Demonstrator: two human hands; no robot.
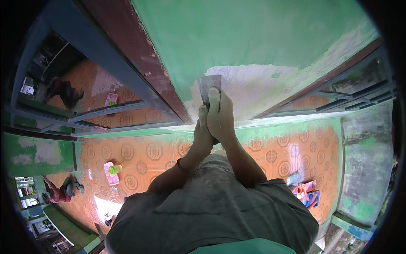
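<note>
Both my hands are closed around one scraper (209, 83) with a flat, wide grey blade. My right hand (221, 114) grips it higher up, its thumb stretched along the blade's base. Lower down, my left hand (203, 133) wraps the handle, which the fingers mostly hide. The blade lies against the green wall (220, 38), at the left edge of a pale patch (262, 82) where the paint is gone. A dark band circles my left wrist.
A brown window frame (146, 59) borders the wall on the left, another window (338, 91) on the right. On the orange patterned floor stand a pink tray (111, 179) with a green container and, at right, a pile of items (312, 195). Another person (63, 190) is low at far left.
</note>
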